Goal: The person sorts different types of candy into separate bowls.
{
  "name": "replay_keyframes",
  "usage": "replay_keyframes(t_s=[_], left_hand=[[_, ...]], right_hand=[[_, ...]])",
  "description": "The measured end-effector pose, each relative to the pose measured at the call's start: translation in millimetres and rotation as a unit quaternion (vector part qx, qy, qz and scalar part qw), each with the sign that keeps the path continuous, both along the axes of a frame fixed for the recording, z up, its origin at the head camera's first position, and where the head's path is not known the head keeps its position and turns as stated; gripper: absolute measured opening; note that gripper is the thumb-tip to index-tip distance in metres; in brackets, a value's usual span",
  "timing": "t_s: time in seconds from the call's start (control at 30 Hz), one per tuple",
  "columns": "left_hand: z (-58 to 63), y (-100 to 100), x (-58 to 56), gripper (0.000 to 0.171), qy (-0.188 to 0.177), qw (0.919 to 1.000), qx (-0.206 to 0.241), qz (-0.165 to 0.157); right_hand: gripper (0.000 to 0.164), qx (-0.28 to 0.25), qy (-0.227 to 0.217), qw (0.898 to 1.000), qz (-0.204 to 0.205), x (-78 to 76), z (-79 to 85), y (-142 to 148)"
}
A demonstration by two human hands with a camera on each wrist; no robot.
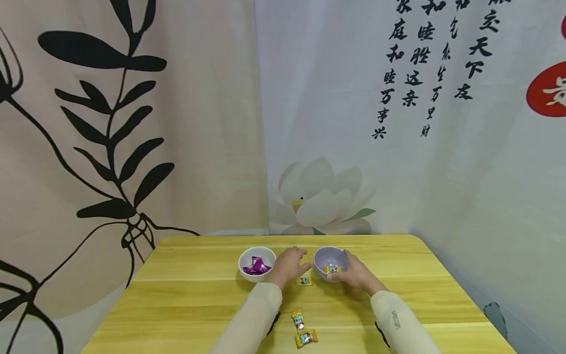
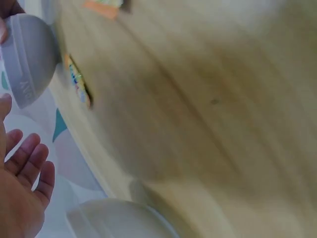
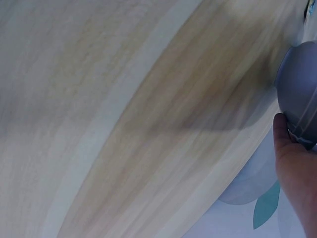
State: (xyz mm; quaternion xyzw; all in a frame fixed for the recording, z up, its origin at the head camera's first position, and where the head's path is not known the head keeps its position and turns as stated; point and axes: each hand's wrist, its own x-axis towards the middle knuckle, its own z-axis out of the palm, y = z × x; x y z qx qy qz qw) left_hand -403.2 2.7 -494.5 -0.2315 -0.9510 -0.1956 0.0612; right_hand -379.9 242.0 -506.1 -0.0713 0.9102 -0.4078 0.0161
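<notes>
My right hand [image 1: 355,273] holds the purple bowl [image 1: 319,263] by its right side, with a finger lying along the outer wall in the right wrist view. A yellow-wrapped candy [image 1: 332,269] lies inside that bowl. Between the two bowls my left hand [image 1: 286,268] hovers with loosely bent, spread fingers and nothing in them; its palm shows in the left wrist view. Just below it, a yellow-wrapped candy [image 1: 304,281] lies on the table. The white bowl [image 1: 244,272], left of my left hand, contains purple-wrapped candies [image 1: 256,266].
Two more yellow-wrapped candies [image 1: 298,320] lie nearer me on the wooden table [image 1: 177,295], between my forearms. Behind the table's far edge hangs a printed curtain [image 1: 212,123].
</notes>
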Motion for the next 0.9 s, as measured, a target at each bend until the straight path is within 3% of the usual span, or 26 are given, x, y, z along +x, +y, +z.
replay_keyframes(t_s=[0.23,0.53,0.9], left_hand=[[-12.3,-2,12.2,0.045,-0.015,0.9998,0.01,-0.005],[-40.0,-13,16.3,0.045,0.02,0.9997,-0.009,-0.013],[-42.4,-15,14.6,0.04,0.021,0.9993,-0.026,-0.02]], right_hand=[[0.115,0.004,0.0,1.0,-0.002,0.9,-0.9,2],[0.115,-0.002,-0.005,1.0,-0.007,1.2,-1.7,1],[0.116,0.006,-0.005,1.0,-0.016,1.3,-1.8,0]])
